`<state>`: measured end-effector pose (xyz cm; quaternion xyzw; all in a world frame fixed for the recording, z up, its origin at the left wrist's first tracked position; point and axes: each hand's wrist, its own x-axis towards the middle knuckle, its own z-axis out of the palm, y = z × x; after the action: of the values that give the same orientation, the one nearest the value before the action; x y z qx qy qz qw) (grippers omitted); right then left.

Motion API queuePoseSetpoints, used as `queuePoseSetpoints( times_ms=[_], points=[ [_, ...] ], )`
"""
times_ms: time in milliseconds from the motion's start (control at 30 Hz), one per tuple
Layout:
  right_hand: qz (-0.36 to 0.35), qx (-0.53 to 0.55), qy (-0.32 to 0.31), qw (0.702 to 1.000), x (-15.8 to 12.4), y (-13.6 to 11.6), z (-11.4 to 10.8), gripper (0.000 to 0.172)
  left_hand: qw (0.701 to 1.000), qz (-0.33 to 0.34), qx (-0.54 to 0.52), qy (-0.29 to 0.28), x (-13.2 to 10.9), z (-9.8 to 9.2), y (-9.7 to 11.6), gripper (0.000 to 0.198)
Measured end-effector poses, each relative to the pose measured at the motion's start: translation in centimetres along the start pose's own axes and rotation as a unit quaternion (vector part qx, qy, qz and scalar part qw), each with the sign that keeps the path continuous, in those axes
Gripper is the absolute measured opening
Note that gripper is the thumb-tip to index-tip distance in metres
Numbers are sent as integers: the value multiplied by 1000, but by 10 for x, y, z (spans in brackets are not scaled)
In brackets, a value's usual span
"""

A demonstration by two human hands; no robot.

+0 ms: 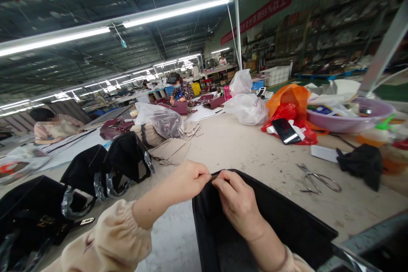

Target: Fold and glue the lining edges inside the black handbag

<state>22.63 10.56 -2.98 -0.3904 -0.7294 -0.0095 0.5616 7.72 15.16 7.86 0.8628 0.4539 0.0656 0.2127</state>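
A black fabric bag point(287, 216), its inside facing me, stands at the near edge of the table. At its upper corner my left hand point(188, 180) is closed, thumb and forefinger pinching the rim. My right hand point(237, 204) reaches over the inside and pinches the same rim just beside the left fingertips. A small brownish bit shows between the two hands, too small to name. To the left sit several finished-looking black handbags point(126, 157) with plastic-wrapped handles.
Scissors point(314, 180), a black cloth point(361, 163), a phone point(286, 131) and a purple basin point(350, 121) lie to the right. White plastic bags point(247, 108) and card pieces point(170, 151) are further back. A metal bar point(372, 238) crosses the near right. Co-workers sit beyond.
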Motion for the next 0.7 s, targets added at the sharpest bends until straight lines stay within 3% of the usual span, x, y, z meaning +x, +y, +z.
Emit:
queuePoseSetpoints(
  times_ms=[200, 433, 700],
  points=[
    [-29, -32, -1, 999, 1, -5, 1, 29, 999, -18, -27, -11, 2, 2, -1, 28],
    [-17, -71, -4, 997, 7, -6, 2, 19, 993, 38, 95, 63, 0, 11, 7, 27],
    [-33, -29, -29, 999, 3, -6, -5, 18, 981, 16, 180, 72, -2, 7, 7, 27]
  ],
)
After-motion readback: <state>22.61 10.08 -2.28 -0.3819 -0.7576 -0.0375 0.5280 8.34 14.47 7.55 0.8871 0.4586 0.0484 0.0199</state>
